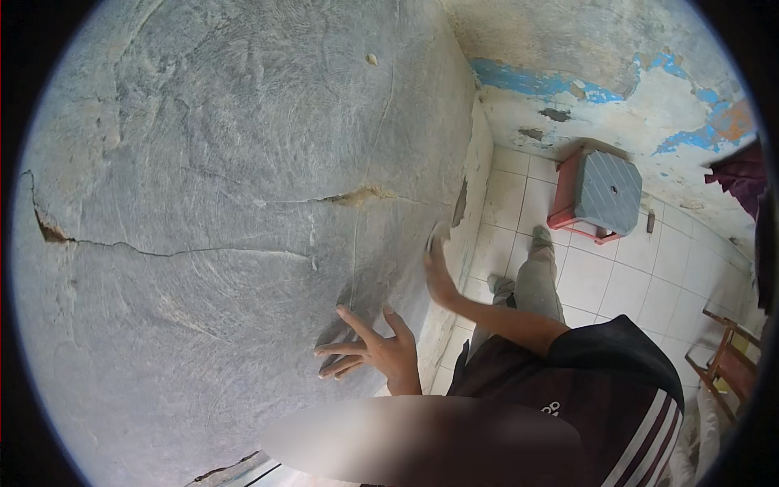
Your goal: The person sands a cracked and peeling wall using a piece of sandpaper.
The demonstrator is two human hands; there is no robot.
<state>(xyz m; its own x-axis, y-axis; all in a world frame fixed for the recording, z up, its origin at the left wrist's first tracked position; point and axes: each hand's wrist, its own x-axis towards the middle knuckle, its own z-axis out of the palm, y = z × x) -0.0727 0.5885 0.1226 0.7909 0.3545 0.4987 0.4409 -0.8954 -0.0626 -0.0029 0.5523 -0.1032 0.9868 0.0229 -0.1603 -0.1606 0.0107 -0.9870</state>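
A grey plastered wall (243, 146) with scratches and cracks fills the left and middle of the view. My left hand (386, 353) has its fingers spread at the wall surface, casting a shadow, and holds nothing. Further along, near the wall's lower edge, my right hand (439, 271) is flat against the plaster with its arm stretched out. Its fingertips are blurred; a pale-grey patch shows there, and whether it is a held piece I cannot tell. Above the hands, a chipped yellowish gouge (359, 196) runs into a thin crack.
A plastic stool (608, 189) with grey top and red legs stands on white floor tiles (584, 274) ahead of my feet. Behind it is a wall with peeling blue paint (548, 85). Dark cloth (739, 182) hangs at the right, above a wooden chair (727, 353).
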